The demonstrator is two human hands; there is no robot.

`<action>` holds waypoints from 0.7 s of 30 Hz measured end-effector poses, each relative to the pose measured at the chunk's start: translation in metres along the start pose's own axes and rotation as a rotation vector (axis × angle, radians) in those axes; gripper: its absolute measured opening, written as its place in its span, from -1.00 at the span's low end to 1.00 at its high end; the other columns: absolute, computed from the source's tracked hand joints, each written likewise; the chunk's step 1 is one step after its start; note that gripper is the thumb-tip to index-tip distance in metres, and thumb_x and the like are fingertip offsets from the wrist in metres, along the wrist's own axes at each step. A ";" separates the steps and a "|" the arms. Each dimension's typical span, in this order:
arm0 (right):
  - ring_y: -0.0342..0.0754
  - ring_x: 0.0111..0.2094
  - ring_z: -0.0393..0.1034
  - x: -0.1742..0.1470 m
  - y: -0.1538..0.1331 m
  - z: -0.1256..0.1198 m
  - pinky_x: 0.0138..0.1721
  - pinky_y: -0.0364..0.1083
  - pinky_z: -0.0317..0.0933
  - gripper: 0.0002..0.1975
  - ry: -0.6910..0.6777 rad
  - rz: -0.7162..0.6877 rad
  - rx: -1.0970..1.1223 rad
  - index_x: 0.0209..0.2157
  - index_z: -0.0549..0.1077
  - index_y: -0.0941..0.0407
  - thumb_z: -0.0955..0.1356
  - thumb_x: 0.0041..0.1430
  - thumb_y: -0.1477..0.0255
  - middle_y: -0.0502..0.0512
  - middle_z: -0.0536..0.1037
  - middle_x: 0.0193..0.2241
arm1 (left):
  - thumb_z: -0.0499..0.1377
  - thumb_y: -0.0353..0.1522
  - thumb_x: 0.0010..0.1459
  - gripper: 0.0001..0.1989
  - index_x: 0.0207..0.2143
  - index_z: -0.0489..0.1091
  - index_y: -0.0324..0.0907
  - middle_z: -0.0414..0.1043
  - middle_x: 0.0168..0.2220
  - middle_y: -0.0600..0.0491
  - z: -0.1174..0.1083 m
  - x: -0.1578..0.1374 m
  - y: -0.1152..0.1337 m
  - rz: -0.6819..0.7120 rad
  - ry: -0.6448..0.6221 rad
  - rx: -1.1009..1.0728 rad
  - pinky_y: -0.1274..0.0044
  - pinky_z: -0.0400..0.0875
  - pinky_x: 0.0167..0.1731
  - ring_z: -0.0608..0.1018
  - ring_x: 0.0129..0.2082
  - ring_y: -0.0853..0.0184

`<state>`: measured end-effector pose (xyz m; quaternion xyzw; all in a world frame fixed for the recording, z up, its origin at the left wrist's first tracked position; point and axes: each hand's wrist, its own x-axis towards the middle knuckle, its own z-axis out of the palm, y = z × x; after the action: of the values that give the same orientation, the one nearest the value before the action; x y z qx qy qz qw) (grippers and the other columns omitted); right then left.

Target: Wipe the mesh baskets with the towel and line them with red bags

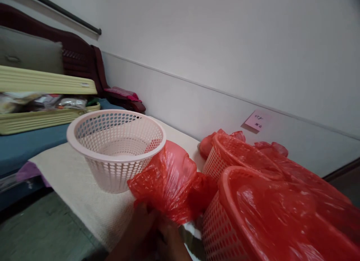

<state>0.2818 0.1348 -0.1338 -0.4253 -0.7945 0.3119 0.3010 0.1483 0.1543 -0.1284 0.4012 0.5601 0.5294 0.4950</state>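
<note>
The left hand (142, 221) and right hand (168, 233), side by side, appear to have their fingers drawn narrow on the gathered edge of the red plastic bag (176, 174), dim as they are, the bag lying between the pale pink basket (111, 153) and the bag-covered baskets (222, 223).

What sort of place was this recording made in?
Probably a home's bedroom or sitting room: a curved dark-red wooden backrest, a greyish rectangular fabric cushion, and an open pale-yellow ribbed suitcase.
</note>
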 end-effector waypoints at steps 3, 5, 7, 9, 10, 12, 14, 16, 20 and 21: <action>-0.01 -0.25 0.47 -0.003 0.014 -0.004 -0.21 -0.10 0.33 -0.63 0.058 0.044 -0.002 -0.40 0.52 0.09 0.18 -0.10 0.68 0.11 0.56 -0.33 | 0.20 -0.32 -0.03 -0.86 -0.40 0.43 -0.21 0.51 -0.43 0.04 0.003 0.000 0.003 -0.016 0.008 -0.039 0.47 0.44 -0.35 0.53 -0.36 0.25; -0.02 -0.32 0.44 -0.005 0.025 -0.010 -0.28 -0.10 0.33 -0.70 0.218 0.115 -0.093 -0.36 0.47 0.10 0.17 0.04 0.65 0.10 0.52 -0.37 | 0.17 -0.32 -0.01 -0.84 -0.37 0.43 -0.21 0.53 -0.43 0.05 0.005 -0.001 0.009 -0.008 -0.008 -0.081 0.48 0.45 -0.37 0.54 -0.38 0.27; 0.02 -0.25 0.44 -0.007 0.033 -0.016 -0.23 -0.05 0.35 -0.76 0.392 0.140 -0.216 -0.24 0.44 0.10 0.20 0.17 0.57 0.14 0.50 -0.30 | 0.17 -0.33 -0.02 -0.82 -0.34 0.44 -0.21 0.55 -0.41 0.05 0.006 -0.004 0.015 0.011 0.001 -0.111 0.49 0.46 -0.38 0.55 -0.39 0.28; 0.11 -0.08 0.43 -0.007 0.038 -0.018 -0.10 0.04 0.38 -0.71 0.525 0.119 -0.363 -0.02 0.39 0.13 0.26 0.22 0.47 0.25 0.48 -0.11 | 0.17 -0.35 -0.02 -0.82 -0.33 0.46 -0.21 0.57 -0.39 0.04 0.007 -0.008 0.020 0.041 0.011 -0.136 0.50 0.47 -0.38 0.56 -0.39 0.28; 0.16 0.01 0.39 -0.006 0.038 -0.018 -0.04 0.09 0.37 -0.61 0.570 0.101 -0.431 0.09 0.32 0.15 0.28 0.22 0.44 0.32 0.44 -0.01 | 0.18 -0.36 -0.02 -0.83 -0.34 0.46 -0.20 0.57 -0.40 0.04 0.008 -0.010 0.021 0.054 0.007 -0.146 0.50 0.48 -0.38 0.57 -0.39 0.27; 0.22 0.15 0.29 -0.004 0.035 -0.018 0.04 0.15 0.34 -0.41 0.618 0.067 -0.520 0.26 0.12 0.18 0.29 0.23 0.44 0.42 0.32 0.14 | 0.20 -0.36 -0.03 -0.87 -0.36 0.47 -0.19 0.57 -0.42 0.06 0.009 -0.014 0.021 0.073 -0.012 -0.160 0.52 0.48 -0.39 0.58 -0.40 0.28; 0.23 0.22 0.21 -0.001 0.027 -0.019 0.09 0.18 0.32 -0.29 0.632 0.039 -0.540 0.34 -0.03 0.16 0.27 0.20 0.53 0.43 0.23 0.22 | 0.21 -0.37 -0.03 -0.91 -0.40 0.45 -0.18 0.55 -0.46 0.07 0.010 -0.016 0.020 0.064 -0.038 -0.145 0.54 0.47 -0.43 0.57 -0.43 0.30; 0.22 0.27 0.13 0.004 0.019 -0.023 0.12 0.20 0.29 -0.17 0.629 0.021 -0.519 0.38 -0.12 0.12 0.25 0.09 0.64 0.39 0.16 0.26 | 0.20 -0.35 0.00 -0.91 -0.42 0.45 -0.18 0.54 -0.49 0.06 0.010 -0.018 0.019 0.056 -0.085 -0.085 0.54 0.45 -0.49 0.56 -0.46 0.30; 0.23 0.25 0.20 0.016 0.011 -0.032 0.04 0.17 0.36 -0.06 0.540 -0.073 -0.545 0.39 -0.13 0.02 0.21 -0.01 0.74 0.35 0.05 0.34 | 0.16 -0.27 0.06 -0.81 -0.50 0.48 -0.16 0.58 -0.47 -0.02 0.008 -0.018 0.023 0.153 -0.280 0.099 0.49 0.46 -0.49 0.56 -0.45 0.23; 0.22 0.22 0.25 0.018 0.011 -0.032 0.00 0.15 0.38 -0.08 0.497 -0.117 -0.564 0.39 -0.12 0.00 0.20 0.01 0.74 0.35 0.03 0.35 | 0.18 -0.28 0.01 -0.84 -0.52 0.50 -0.15 0.59 -0.46 -0.03 0.007 -0.018 0.024 0.189 -0.289 0.121 0.47 0.47 -0.44 0.56 -0.43 0.21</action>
<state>0.3028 0.1631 -0.1178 -0.5080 -0.7749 -0.0491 0.3729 0.1568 0.1413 -0.1023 0.5531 0.4736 0.4758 0.4933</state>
